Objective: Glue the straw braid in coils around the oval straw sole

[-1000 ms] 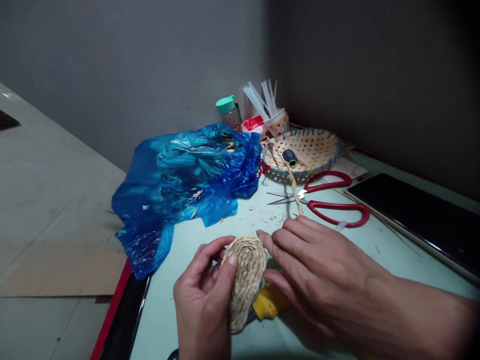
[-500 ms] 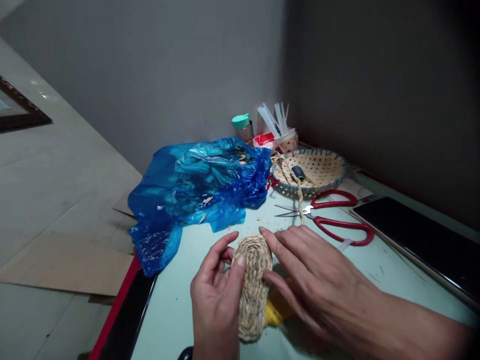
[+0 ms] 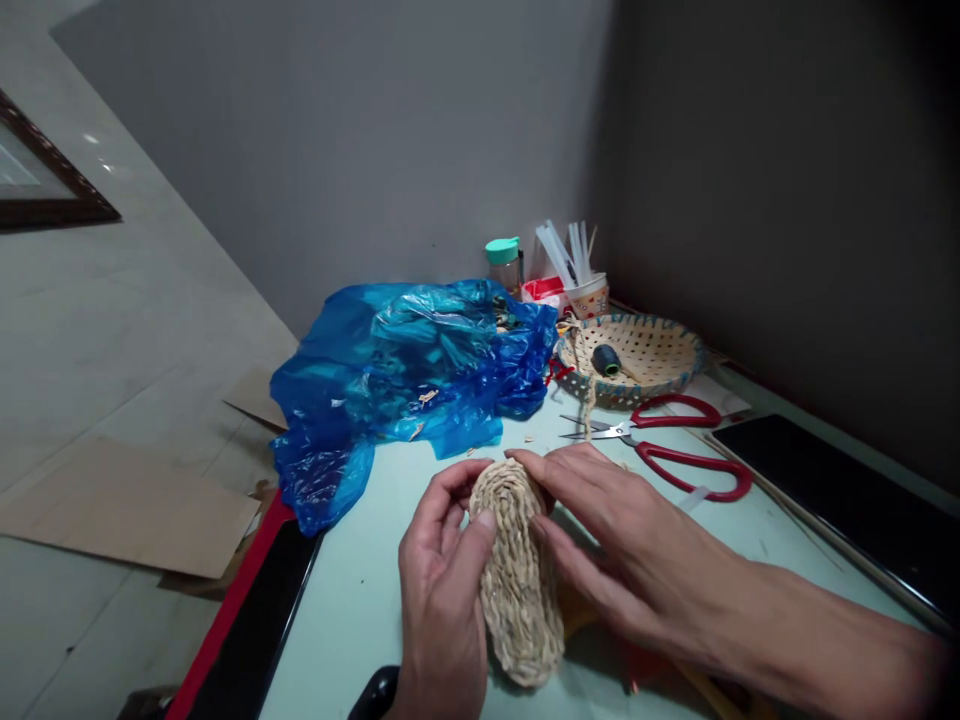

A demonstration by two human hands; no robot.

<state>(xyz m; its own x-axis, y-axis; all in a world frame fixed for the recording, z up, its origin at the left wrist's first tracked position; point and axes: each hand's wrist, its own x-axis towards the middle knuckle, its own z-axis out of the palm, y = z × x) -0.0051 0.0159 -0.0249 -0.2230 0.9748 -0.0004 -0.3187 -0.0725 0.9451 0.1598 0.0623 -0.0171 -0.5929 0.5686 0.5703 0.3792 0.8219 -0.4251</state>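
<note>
Woven oval (image 3: 521, 600) between both hands.
Left hand (image 3: 444, 585) pinches its left edge; right hand (image 3: 634, 540) at its right edge, thumb and index slightly apart, grip unclear.

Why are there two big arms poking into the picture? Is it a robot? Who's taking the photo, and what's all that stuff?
No robot here! Those are a person's bare hands. The camera is worn on that person's head, looking forward and down, so you see nearly what they would.

The left hand holds a long, rounded woven piece, its thumb pressing on the front. The right hand has fingertips at the piece's top and side.

On the pale table lie a crumpled blue plastic bag, red-handled scissors and a shallow basket with a dark spool inside. Behind them are a jar with a green lid and a patterned cup.
</note>
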